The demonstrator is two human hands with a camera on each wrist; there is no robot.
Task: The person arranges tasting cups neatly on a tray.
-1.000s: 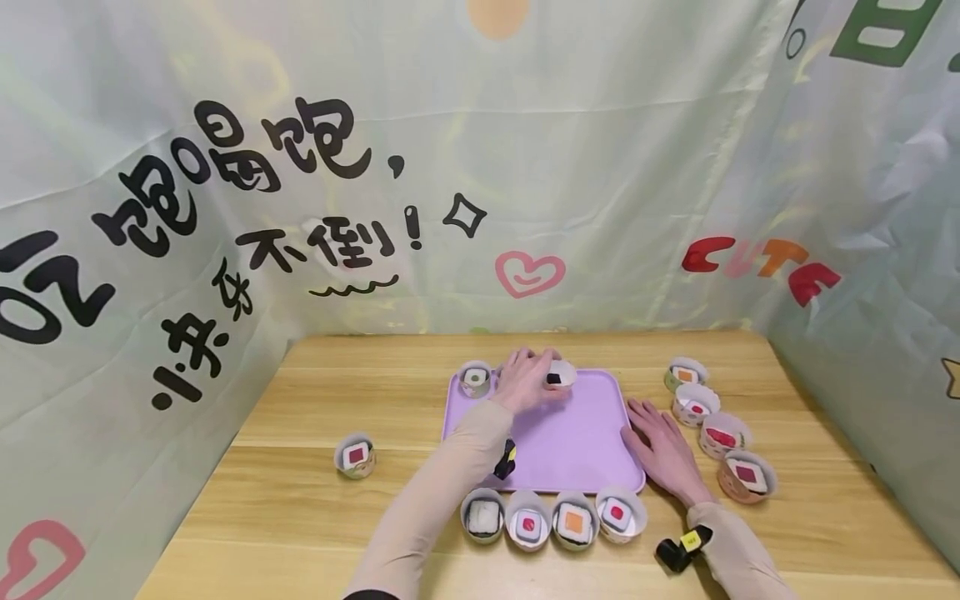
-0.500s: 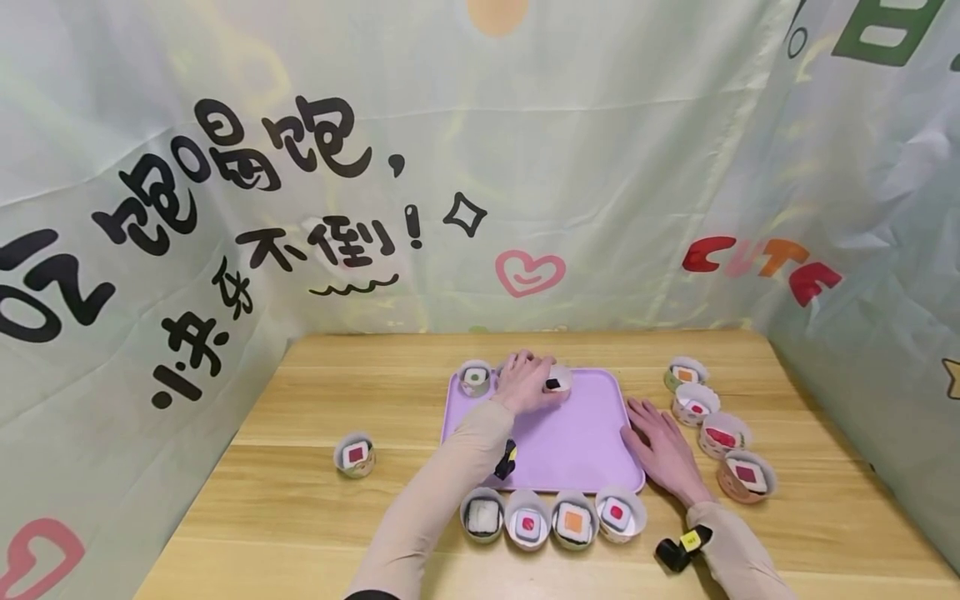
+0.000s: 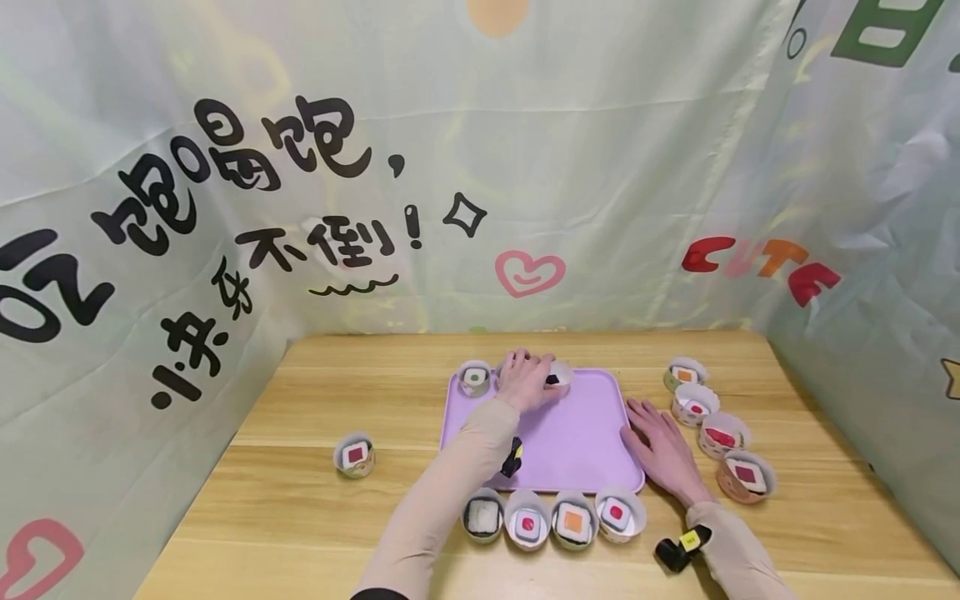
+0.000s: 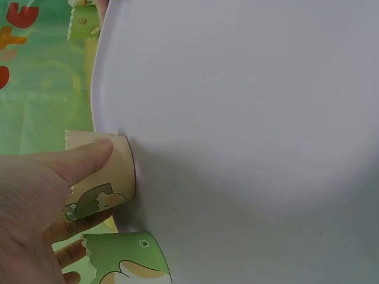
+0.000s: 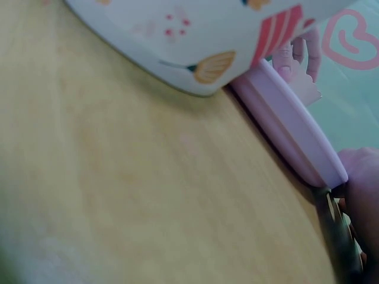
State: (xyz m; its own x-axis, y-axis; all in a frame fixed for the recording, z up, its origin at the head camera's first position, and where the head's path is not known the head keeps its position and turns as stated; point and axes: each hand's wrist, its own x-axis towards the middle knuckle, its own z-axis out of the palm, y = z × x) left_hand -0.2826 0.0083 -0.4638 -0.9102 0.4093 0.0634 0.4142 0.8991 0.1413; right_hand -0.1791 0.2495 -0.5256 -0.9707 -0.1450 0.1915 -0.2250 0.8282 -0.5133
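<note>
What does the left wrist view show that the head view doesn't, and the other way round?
Only left wrist: the cartoon print on the side of the held cup. Only head: the sushi pieces, the row of four cups along the near edge of the tray, and the lone cup farther left. Both: the left hand, held cup, tray and coloured letters on the backdrop.

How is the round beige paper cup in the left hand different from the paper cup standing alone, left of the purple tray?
The round beige paper cup is gripped by the left hand; the lone paper cup is untouched. The beige cup is at the far edge of the purple tray; the lone cup stands on the wooden table. Both are round and open-topped.
</note>
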